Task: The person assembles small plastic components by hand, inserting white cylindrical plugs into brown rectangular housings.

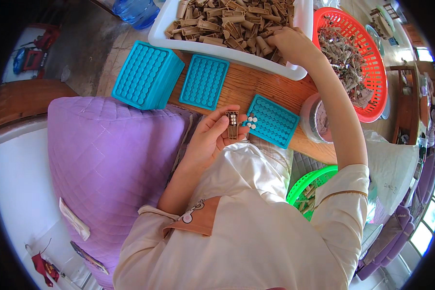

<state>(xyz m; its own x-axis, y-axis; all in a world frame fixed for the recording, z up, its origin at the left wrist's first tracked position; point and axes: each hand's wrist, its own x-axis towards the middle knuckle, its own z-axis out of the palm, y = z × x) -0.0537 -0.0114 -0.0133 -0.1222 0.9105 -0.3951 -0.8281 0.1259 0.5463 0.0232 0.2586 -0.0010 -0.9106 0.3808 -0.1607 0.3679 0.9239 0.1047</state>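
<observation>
My left hand (209,136) is closed around a small brown plastic shell (232,131), its open side up, above my lap. Several shiny silver round pieces (233,119) sit stacked inside the shell's upper part. Small white-silver discs (252,121) lie beside my left fingertips, at the left edge of a teal tray with round pockets (277,126). My right hand (291,47) reaches down into a white bin (217,50) heaped with similar brown plastic shells (237,25). Its fingers bend in among the shells, and their tips are hidden, so its grip cannot be made out.
Another teal tray (204,81) and a tall teal stack (145,77) line the wooden table (244,79). On the right stand a red basket (383,72) of greyish scraps and a clear round tub (314,121). A green basket (297,186) is lower right; purple quilted padding (111,159) bulks left.
</observation>
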